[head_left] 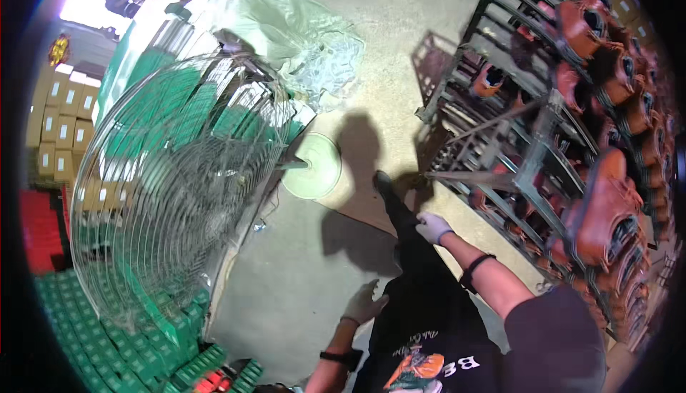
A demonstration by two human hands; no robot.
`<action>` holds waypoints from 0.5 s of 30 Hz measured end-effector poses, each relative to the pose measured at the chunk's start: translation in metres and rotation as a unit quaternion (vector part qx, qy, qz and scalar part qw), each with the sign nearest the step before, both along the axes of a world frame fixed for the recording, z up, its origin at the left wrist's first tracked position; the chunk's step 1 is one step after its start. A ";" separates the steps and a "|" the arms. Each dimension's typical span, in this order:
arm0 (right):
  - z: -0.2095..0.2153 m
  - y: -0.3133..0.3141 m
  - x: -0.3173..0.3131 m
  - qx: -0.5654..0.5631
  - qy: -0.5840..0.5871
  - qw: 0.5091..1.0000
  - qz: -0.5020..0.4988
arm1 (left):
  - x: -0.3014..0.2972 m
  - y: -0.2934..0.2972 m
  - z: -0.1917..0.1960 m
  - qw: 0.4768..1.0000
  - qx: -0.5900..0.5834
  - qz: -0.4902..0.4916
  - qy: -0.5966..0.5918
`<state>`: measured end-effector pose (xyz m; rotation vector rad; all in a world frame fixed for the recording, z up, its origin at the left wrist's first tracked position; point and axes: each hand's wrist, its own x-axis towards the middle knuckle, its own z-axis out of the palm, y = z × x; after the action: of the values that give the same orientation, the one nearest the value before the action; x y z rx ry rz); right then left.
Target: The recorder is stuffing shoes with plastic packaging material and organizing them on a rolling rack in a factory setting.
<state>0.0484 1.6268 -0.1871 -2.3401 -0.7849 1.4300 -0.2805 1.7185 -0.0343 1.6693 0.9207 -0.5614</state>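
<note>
Grey concrete floor underfoot. Left hand, gloved, empty, fingers loosely spread. Right hand, pale-gloved, fingers curled; can't tell if holding anything. Brown leather shoes sit on grey metal rack, right; none visibly in hand, handling looks unstarted.

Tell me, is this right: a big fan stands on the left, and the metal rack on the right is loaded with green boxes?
Not quite: the metal rack on the right is loaded with reddish-brown shoes instead, as the head view shows. The big fan does stand on the left.
</note>
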 end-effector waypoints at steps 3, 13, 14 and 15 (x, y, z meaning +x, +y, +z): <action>-0.060 0.155 0.011 0.010 -0.024 1.000 0.004 | 0.017 0.037 -0.025 0.996 -0.007 0.093 0.001; -0.385 0.588 0.056 0.208 -0.107 0.972 -0.002 | 0.222 0.162 -0.239 0.984 0.097 0.126 0.078; -0.436 0.600 0.065 0.204 -0.114 0.972 -0.012 | 0.244 0.171 -0.237 0.981 0.160 0.090 0.063; -0.489 0.640 0.147 0.232 -0.097 0.962 -0.110 | 0.279 0.165 -0.230 0.988 0.123 0.088 0.029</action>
<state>0.1955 2.2664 -0.6761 -2.1331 -0.7797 0.8256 -0.0016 1.8832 -0.2638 1.7740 1.2067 -0.3890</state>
